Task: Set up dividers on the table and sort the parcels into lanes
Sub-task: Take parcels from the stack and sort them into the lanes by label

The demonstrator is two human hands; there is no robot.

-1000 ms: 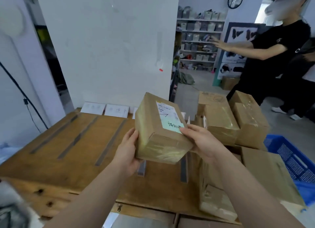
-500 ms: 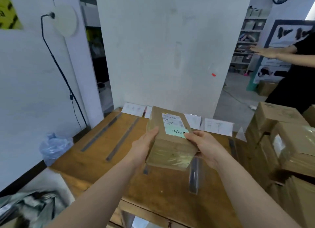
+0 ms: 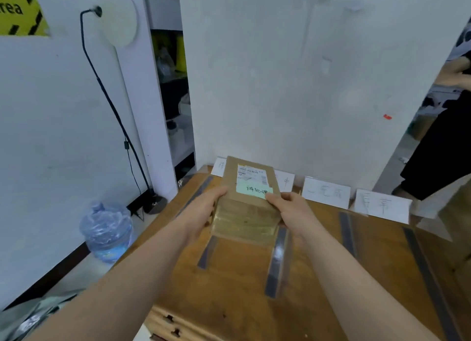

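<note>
Wooden table, brown taped parcel, green label

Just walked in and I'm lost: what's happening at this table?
A person is sorting parcels. Both hands, left hand and right hand, hold a cardboard parcel with a green note over the wooden table, between two grey divider strips. Handwritten lane cards stand along the back edge. The lanes in view look empty.
</note>
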